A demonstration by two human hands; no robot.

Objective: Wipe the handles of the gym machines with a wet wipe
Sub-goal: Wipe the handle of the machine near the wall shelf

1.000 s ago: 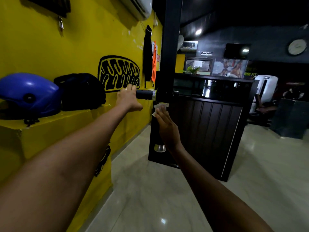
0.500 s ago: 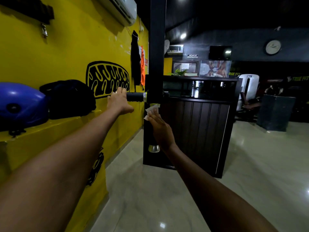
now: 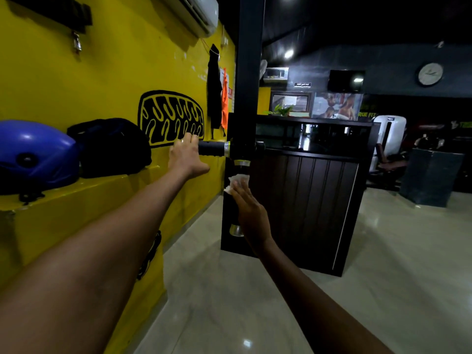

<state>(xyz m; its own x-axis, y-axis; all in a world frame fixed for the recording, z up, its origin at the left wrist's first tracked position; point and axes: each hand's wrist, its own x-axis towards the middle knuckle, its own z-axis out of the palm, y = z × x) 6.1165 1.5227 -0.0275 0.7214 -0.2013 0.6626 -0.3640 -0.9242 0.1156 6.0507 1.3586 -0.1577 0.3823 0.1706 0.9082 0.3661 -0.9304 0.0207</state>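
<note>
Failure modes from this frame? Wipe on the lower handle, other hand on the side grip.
1. The right hand presses the wet wipe on the vertical handle with flat fingers; the wipe may slip off or bunch.
2. Only the handle's near side looks touched; the far side could get missed.
3. The left hand sits at the horizontal handle's end; the grip looks loose, so the part may swing.

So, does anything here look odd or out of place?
Nothing stands out. The left hand rests on the horizontal handle; the right hand presses a wipe on the vertical handle.
</note>
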